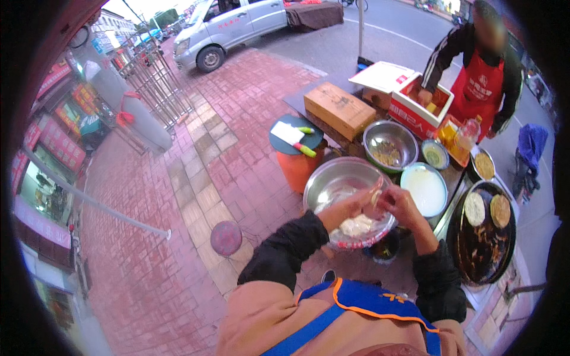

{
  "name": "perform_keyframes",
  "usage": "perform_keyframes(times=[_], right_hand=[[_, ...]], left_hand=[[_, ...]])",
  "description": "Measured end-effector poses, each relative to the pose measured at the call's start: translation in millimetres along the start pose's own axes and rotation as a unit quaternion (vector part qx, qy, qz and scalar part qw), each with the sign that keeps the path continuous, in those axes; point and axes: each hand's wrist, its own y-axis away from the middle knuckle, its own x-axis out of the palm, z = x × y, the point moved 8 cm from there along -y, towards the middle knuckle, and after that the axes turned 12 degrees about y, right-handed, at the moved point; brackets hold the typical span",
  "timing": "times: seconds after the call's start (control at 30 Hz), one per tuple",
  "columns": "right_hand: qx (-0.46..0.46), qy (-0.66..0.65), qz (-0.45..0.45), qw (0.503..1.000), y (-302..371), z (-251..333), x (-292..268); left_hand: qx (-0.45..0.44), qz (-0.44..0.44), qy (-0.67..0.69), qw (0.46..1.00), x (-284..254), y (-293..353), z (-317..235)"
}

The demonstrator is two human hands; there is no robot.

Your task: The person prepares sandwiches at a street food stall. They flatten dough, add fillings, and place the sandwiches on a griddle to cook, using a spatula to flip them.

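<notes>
A wide metal bowl [323, 178] stands in front of me with a soft, pale lump of dough [356, 226] at its near side. Above the bowl's right half my two hands meet, fingertips close together. My left hand [369, 202] has its fingers bunched and pointing up, and a small pale bit shows near them. The fingers of my right hand [402, 205] are curled in against the left ones. What lies between them is too small to make out. Right beside my right hand is a basin of white contents [424, 188].
A round griddle [484, 255] with two flatbreads [500, 211] sits at the right. Behind the bowl are a cleaver [288, 134] on an orange bucket [295, 169], a wooden box [339, 108] and a metal bowl of filling [389, 155]. A co-worker [481, 77] reaches into a foam box [415, 115]. A stool [226, 238] stands left.
</notes>
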Motion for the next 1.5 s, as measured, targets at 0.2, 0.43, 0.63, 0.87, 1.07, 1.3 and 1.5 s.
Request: perform_keyframes(times=[0.2, 0.43, 0.63, 0.87, 1.07, 1.3, 1.5], right_hand=[[0.095, -0.490, -0.087, 0.862, 2, -22, -10], [-0.021, -0.002, -0.152, 0.988, 7, 5, 16], [-0.046, 0.047, -0.154, 0.986, 11, 10, 5], [-0.082, 0.058, -0.115, 0.988, -4, 4, -10], [0.120, -0.444, -0.100, 0.882, -6, -37, -5], [0.002, 0.014, -0.175, 0.984, -4, -8, 22], [-0.132, -0.019, -0.122, 0.984, -10, -15, 19]], left_hand=[[0.177, -0.106, -0.075, 0.976, -3, 20, -77], [0.191, -0.078, 0.298, 0.932, -42, -16, 6], [0.171, -0.116, 0.227, 0.952, -36, -8, 0], [0.084, -0.096, 0.094, 0.987, -4, -9, -17], [0.242, -0.154, 0.021, 0.958, -30, 18, -70], [0.232, -0.101, 0.305, 0.918, -68, -33, 7], [0.139, -0.011, 0.261, 0.955, -48, -20, 9]])
